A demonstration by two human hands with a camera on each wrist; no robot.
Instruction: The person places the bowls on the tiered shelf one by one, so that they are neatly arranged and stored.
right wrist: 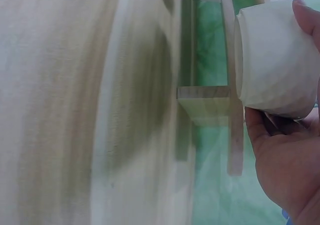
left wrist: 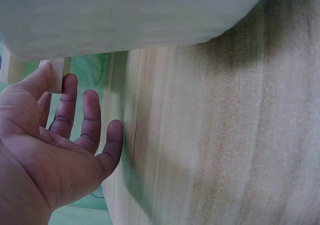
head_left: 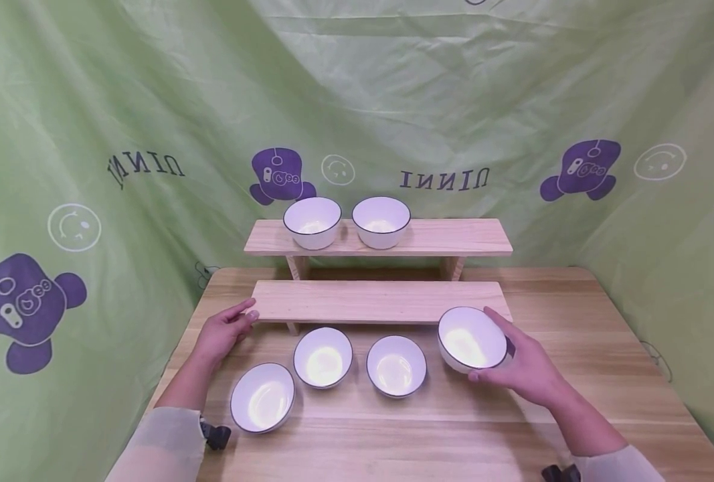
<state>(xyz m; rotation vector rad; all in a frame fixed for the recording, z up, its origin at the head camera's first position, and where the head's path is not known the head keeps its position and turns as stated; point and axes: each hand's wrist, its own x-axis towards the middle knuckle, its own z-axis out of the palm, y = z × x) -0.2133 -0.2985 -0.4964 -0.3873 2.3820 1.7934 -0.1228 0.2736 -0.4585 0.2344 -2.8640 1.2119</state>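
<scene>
Currently, step in hand: the right hand (head_left: 528,368) is lifting a white bowl (head_left: 472,339), fingers curled around its wall, tilted just above the table (head_left: 603,375).
Bowl's place: hovering beside the right end of the lower shelf (head_left: 381,301), apart from the three bowls on the table (head_left: 326,375).
Left hand: the left hand (head_left: 224,329) is lying relaxed, fingertips touching the lower shelf's left end, holding nothing.
Upper shelf: the upper shelf (head_left: 453,239) is carrying two bowls (head_left: 347,222).
Next move, as I judge: carrying the bowl level over a shelf edge and setting it down gently.
</scene>
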